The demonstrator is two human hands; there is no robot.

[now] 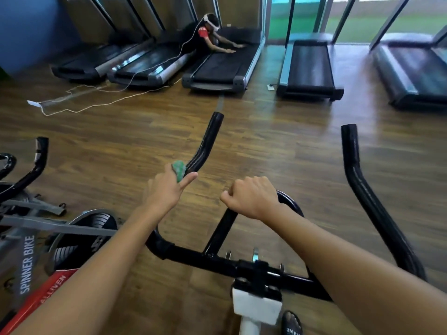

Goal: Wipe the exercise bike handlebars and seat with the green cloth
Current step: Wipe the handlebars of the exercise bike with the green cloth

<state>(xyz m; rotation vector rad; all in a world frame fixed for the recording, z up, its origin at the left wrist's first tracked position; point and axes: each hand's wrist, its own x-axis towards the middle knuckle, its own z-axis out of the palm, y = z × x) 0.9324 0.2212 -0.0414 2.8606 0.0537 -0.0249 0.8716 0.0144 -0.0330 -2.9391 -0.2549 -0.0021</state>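
Gym wood floor [278, 131]; our left hand [167, 189] clamps green cloth [179, 169] around left handlebar horn [205, 143], axis toward 1 o'clock; right hand [251, 199] fists centre loop [287, 199].

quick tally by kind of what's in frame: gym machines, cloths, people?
Treadmills: 5
Bikes: 2
Green cloth: 1, gripped in left hand
Other person: 1
Total: 9

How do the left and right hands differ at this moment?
The left hand grips the green cloth around the left handlebar horn; the right hand holds no cloth. The left reaches farther forward; the right grips the centre loop, nearer the stem. Both are curled around black bars.
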